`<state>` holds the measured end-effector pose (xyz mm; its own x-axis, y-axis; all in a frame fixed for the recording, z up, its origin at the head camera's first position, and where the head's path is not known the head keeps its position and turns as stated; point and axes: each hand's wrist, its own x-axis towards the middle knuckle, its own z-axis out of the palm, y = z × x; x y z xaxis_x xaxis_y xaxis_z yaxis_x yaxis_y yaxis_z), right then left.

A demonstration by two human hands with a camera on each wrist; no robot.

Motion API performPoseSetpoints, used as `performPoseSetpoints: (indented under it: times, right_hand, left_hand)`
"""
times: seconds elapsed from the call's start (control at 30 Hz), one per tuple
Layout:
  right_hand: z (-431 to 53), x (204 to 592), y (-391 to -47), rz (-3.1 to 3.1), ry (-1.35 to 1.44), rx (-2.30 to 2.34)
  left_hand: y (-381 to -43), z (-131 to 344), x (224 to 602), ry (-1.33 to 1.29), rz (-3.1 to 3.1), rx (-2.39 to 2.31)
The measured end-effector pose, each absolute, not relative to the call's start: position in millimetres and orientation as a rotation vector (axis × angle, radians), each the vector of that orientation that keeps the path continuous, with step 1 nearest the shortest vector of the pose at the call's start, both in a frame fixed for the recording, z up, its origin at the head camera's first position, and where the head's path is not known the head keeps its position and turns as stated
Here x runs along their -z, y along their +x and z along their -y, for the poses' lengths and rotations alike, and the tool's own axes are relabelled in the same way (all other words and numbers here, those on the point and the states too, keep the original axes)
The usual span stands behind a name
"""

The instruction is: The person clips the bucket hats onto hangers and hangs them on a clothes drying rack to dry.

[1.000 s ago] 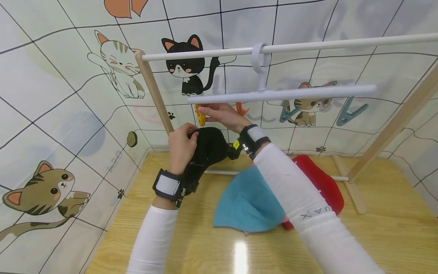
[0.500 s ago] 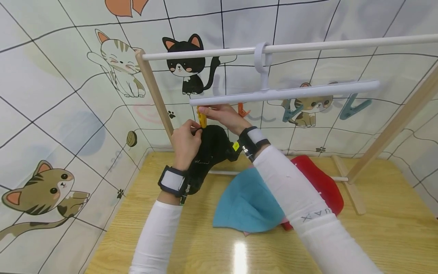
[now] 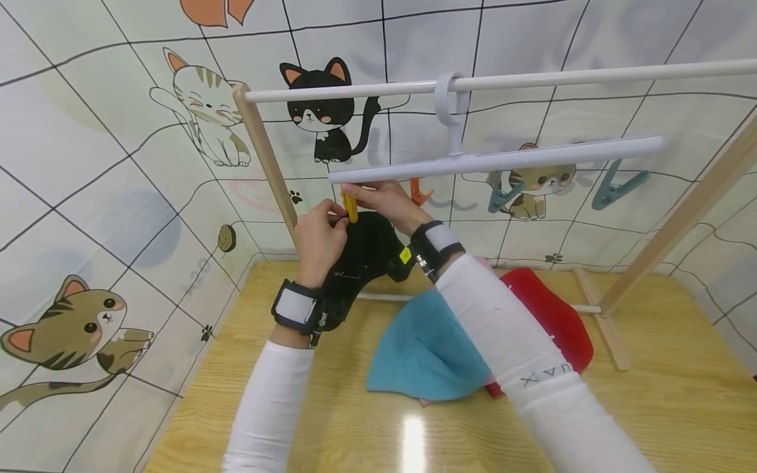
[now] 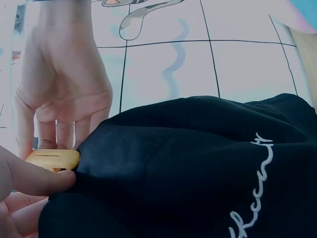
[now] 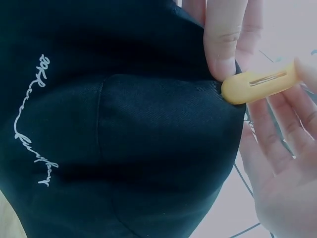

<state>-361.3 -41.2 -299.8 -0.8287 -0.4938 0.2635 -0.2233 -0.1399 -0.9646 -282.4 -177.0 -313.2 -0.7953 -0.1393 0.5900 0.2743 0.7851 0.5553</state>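
A black hat (image 3: 369, 253) with white script lettering hangs below the left end of the white clip hanger (image 3: 503, 161). My left hand (image 3: 321, 240) pinches the hat's upper edge between thumb and fingers. Just right of it, my right hand (image 3: 387, 200) holds the yellow clip (image 3: 350, 205) between thumb and fingers. In the right wrist view, the tip of the clip (image 5: 257, 84) lies over the hat's edge (image 5: 163, 114), beside the left thumb. The left wrist view shows the same clip (image 4: 54, 158) against the dark fabric (image 4: 163, 163).
An orange clip (image 3: 420, 192) and blue-grey clips (image 3: 503, 192) hang farther right along the hanger. It hooks on the white rod (image 3: 562, 79) of a wooden-legged rack (image 3: 674, 217). A blue hat (image 3: 426, 348) and a red hat (image 3: 552, 322) lie on the wooden table (image 3: 331, 407).
My left hand has moved slightly up and right with the hat, bringing its edge to the yellow clip, where the clip tip now overlaps it. The hanger has shifted a little right.
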Motion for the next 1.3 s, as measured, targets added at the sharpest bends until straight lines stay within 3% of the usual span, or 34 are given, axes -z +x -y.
performPoseSetpoints:
  times: [0.73,1.3]
  right_hand:
    - [33,307,-360,-1.909,-0.871,1.988]
    - [23,307,-356,-2.195,-0.925,1.722]
  left_hand:
    - [-282,191,296,-0.090,2.532,1.029]
    - [-282,196,304,-0.119,2.705,1.020]
